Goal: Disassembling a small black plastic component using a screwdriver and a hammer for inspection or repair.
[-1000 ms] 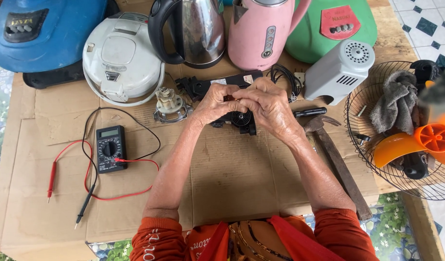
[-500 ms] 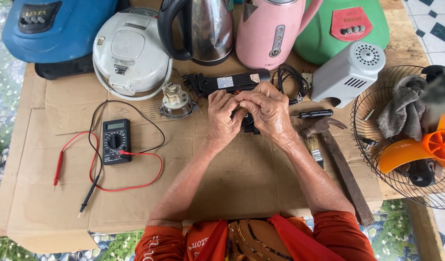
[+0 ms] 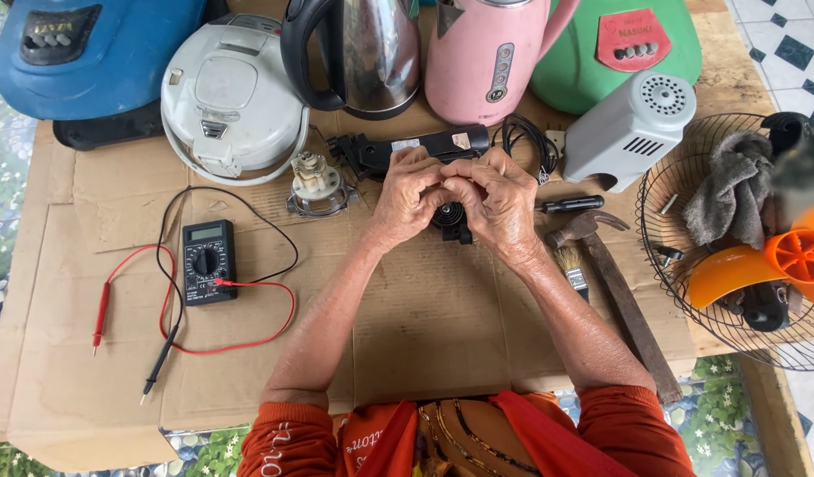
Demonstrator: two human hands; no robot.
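While hands (image 3: 456, 199) meet, both grip a black part (image 3: 451, 219) (mostly hidden).

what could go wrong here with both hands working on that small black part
The small black part is mostly hidden between the left hand and right hand, so a slip could drop it. The hammer and brush lie close by the right forearm and might get knocked. The multimeter leads loop loosely and could snag.

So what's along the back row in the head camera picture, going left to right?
Blue appliance → white rice cooker → steel kettle → pink kettle → green appliance.
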